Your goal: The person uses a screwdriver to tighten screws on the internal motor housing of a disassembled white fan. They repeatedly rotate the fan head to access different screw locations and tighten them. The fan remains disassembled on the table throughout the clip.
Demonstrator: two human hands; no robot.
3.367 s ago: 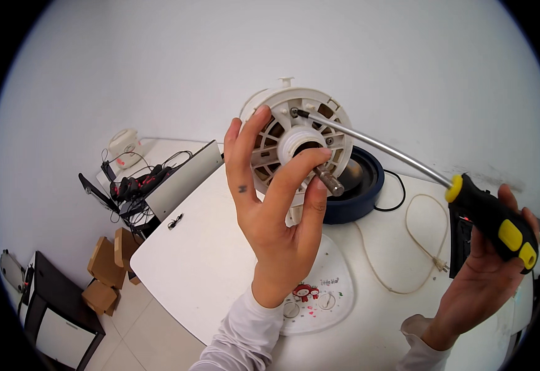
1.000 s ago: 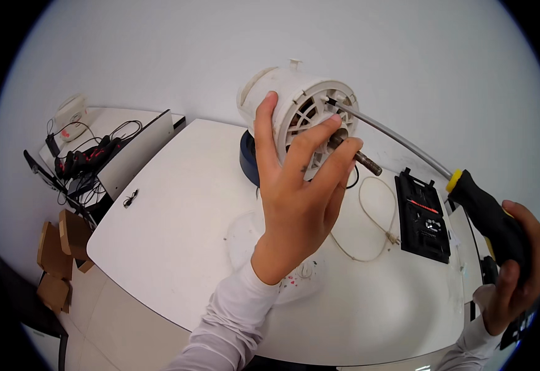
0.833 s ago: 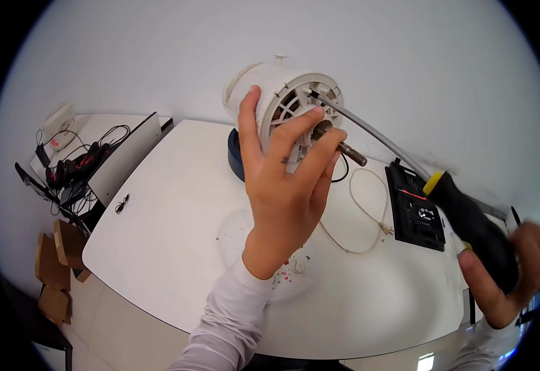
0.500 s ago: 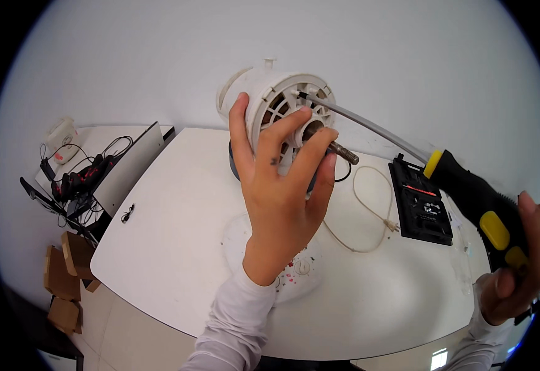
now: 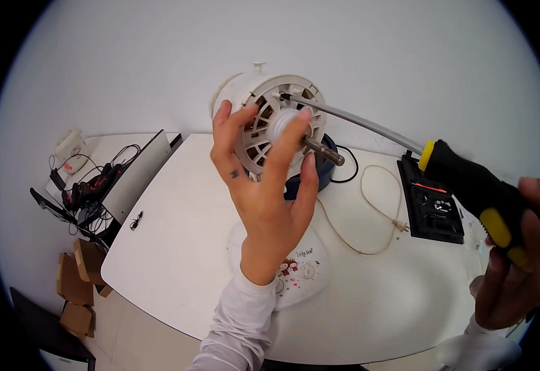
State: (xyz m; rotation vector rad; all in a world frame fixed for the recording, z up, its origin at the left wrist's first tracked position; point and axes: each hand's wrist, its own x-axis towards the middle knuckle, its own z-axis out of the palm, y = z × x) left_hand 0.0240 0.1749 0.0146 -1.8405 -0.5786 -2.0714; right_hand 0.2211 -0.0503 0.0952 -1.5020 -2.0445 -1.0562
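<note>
The motor [image 5: 277,125] is at the far middle of the table [image 5: 165,266], above a blue base [image 5: 324,175]. The left hand [image 5: 261,207] spreads over its face, thumb and index finger beside the shaft [image 5: 327,152]; I cannot tell whether they pinch it. The right hand [image 5: 514,287] wraps the handle end of a screwdriver [image 5: 462,173], its tip against the motor's upper face. To the right lie a cord [image 5: 361,252] and a black case [image 5: 440,232].
</note>
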